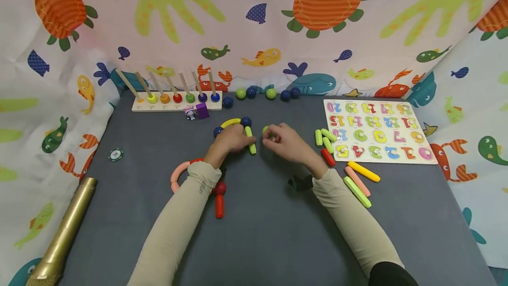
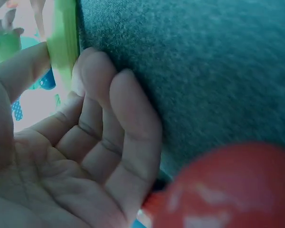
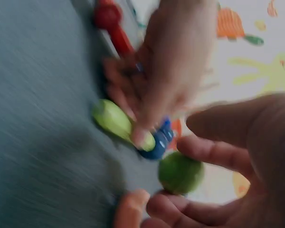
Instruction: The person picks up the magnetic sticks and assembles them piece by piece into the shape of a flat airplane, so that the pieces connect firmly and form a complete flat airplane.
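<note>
My left hand (image 1: 232, 138) pinches a light green stick (image 1: 250, 140), which also shows beside the fingertips in the left wrist view. The stick's upper end is close to a blue ball (image 1: 245, 122), beside a yellow curved piece (image 1: 230, 122) and another blue ball (image 1: 218, 132). To the right, my right hand (image 1: 287, 142) holds a green ball (image 3: 180, 173) between its fingers. Under the left forearm lie pink and red curved pieces (image 1: 179, 173), partly hidden. A dark red ball (image 1: 220, 188) with a red stick (image 1: 219, 206) is beside that sleeve.
Behind the hands stand a peg board (image 1: 176, 106) with colored rings, a purple block (image 1: 202, 110) and several loose balls (image 1: 271, 93). On the right lie a number puzzle board (image 1: 381, 131), short green sticks (image 1: 319, 138) and longer sticks (image 1: 357, 192). A poker chip (image 1: 116, 155) lies left.
</note>
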The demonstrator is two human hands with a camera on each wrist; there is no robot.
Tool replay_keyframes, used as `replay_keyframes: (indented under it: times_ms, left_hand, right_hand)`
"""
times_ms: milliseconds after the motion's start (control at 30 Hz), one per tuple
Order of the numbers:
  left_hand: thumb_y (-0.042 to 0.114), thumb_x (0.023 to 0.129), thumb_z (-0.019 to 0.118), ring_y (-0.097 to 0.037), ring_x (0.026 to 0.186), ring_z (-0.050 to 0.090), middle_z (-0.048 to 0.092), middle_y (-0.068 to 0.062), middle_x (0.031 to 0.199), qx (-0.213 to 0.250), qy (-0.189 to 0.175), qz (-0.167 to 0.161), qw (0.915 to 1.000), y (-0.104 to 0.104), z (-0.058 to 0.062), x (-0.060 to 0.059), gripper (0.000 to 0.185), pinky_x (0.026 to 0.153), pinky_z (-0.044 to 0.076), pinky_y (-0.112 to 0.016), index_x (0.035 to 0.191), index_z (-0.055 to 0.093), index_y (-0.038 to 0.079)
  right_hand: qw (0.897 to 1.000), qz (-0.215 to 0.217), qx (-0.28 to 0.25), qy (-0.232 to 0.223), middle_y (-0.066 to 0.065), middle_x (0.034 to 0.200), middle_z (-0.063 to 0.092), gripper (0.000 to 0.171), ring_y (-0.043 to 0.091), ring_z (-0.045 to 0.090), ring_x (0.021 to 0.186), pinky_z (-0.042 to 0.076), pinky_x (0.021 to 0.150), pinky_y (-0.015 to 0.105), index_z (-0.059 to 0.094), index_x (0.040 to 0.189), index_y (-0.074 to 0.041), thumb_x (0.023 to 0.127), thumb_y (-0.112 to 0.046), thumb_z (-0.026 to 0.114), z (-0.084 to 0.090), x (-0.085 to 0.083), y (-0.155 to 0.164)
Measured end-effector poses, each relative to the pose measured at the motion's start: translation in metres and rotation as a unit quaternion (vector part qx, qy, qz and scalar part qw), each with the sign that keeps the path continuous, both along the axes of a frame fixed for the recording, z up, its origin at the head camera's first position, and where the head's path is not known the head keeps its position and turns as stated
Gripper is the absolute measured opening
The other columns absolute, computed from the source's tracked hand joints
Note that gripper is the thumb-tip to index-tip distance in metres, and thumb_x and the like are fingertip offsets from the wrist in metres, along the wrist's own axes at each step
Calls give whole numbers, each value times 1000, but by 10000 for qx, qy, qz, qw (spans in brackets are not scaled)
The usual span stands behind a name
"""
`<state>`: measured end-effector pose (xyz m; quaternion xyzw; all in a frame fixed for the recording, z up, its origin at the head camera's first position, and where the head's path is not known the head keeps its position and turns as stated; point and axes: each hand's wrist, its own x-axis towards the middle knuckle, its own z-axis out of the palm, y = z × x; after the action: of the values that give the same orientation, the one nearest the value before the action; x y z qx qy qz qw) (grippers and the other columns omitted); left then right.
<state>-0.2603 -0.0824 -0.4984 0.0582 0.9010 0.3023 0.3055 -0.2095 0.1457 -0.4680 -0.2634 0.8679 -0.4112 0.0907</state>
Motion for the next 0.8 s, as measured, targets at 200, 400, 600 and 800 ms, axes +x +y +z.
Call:
replay_keyframes:
  times_ms: [200,400,600,800]
  left_hand:
    - [33,107,66,-16,54,53,60,-5,63,556,-57,309,9980,-5,34,17,46,52,43,-28,74,72,0]
    - [34,108,65,-16,56,52,63,-7,68,808,-114,281,9963,-6,37,19,46,54,42,-27,80,74,-2]
    - [29,108,65,-16,58,54,62,-5,66,684,146,155,9974,-11,34,19,44,57,43,-28,75,72,1]
    - [27,110,62,-19,71,60,68,-7,84,727,735,-41,9946,-20,38,35,28,66,47,-33,103,72,1]
  right_hand:
    - [9939,998,-428,-174,1,101,64,15,17,59,85,50,75,35,73,112,-11,107,-25,68,-18,33,-6]
    - [9952,852,-301,-372,-1,99,65,13,13,58,81,50,72,35,74,112,-9,108,-19,67,-13,44,-10]
    - [9985,-227,182,460,5,84,66,11,18,58,69,50,66,38,74,103,-5,105,-14,69,-8,36,-8]
    - [9768,-1374,1129,1195,15,98,65,17,30,62,84,55,75,48,73,111,1,102,-15,71,-17,26,0]
